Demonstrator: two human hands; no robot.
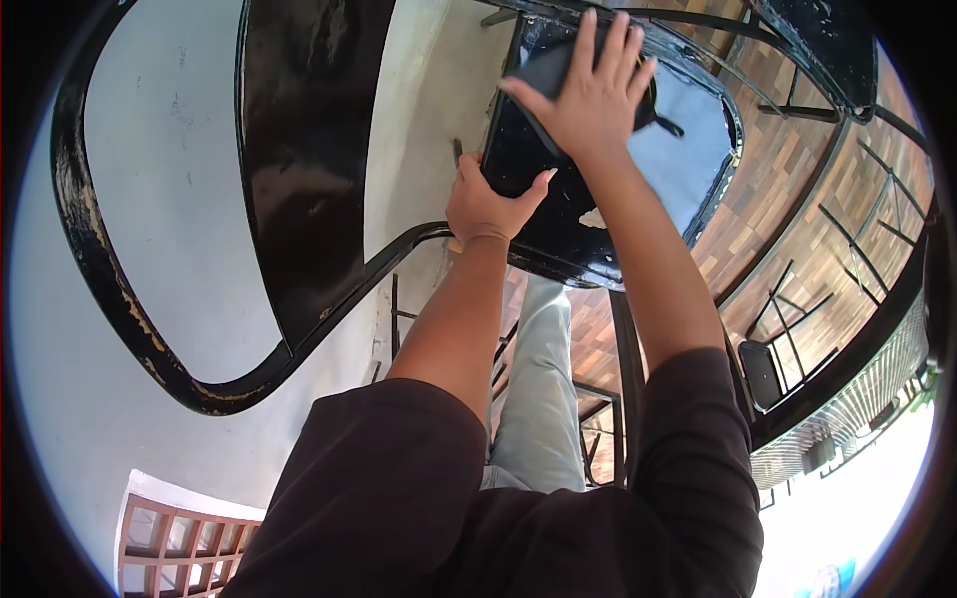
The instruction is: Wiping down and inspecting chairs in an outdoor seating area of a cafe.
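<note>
A glossy black chair seat (558,224) with chipped paint lies in front of me, light glaring off its right side. My right hand (596,115) rests on it, fingers spread and palm down over a dark cloth (543,85). A small black loop (670,126) sticks out from the cloth's right side. At the seat's left edge, my left hand (486,204) grips the rim, thumb on top; its other fingers are partly hidden. Beside that hand rises the chair's black backrest (304,159), its tubular frame (90,234) worn to bare patches.
A pale wall (179,120) stands close on the left, with a brown lattice (179,543) low in it. Wood-patterned flooring (773,189) spreads to the right. Another black chair (832,50) is at the far right, and thin-legged black furniture (763,374) stands farther off.
</note>
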